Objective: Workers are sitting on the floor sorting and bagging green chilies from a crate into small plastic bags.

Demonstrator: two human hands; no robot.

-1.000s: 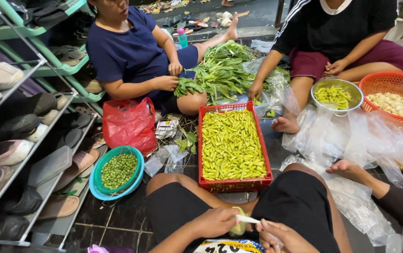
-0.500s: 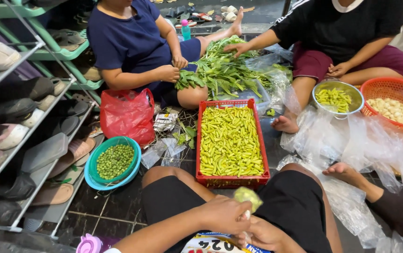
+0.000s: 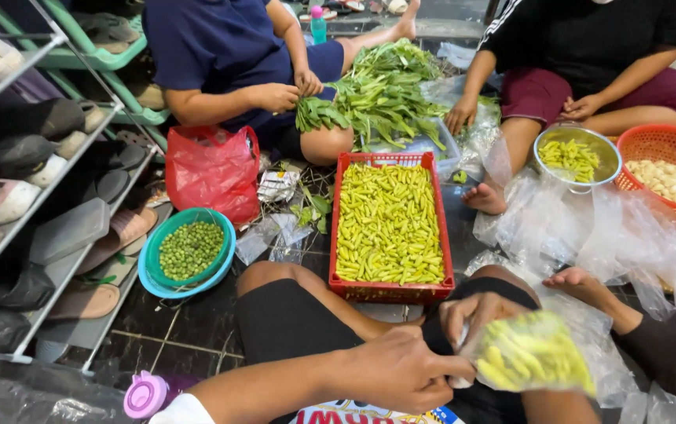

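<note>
My left hand (image 3: 401,371) pinches the mouth of a clear plastic bag (image 3: 533,353) filled with yellow-green chilies, low in the view above my lap. Just above it, my right hand (image 3: 473,311) grips the same bag's upper edge with curled fingers. The bag bulges to the right and is blurred. In front of my knees stands a red plastic crate (image 3: 391,292) full of loose yellow-green chilies (image 3: 389,224).
A green bowl of peas (image 3: 188,250) and a red plastic bag (image 3: 212,169) lie to the left, beside a shoe rack (image 3: 31,180). Across sit two people with leafy greens (image 3: 381,94), a metal bowl (image 3: 577,157) and an orange basket (image 3: 668,169). Clear bags (image 3: 628,228) and another person's foot (image 3: 585,284) are at right.
My hands held a small pale-green bundle near my lap; now they grip a fuller bag of chilies that hangs out to the right. The view has tilted down and closer.
</note>
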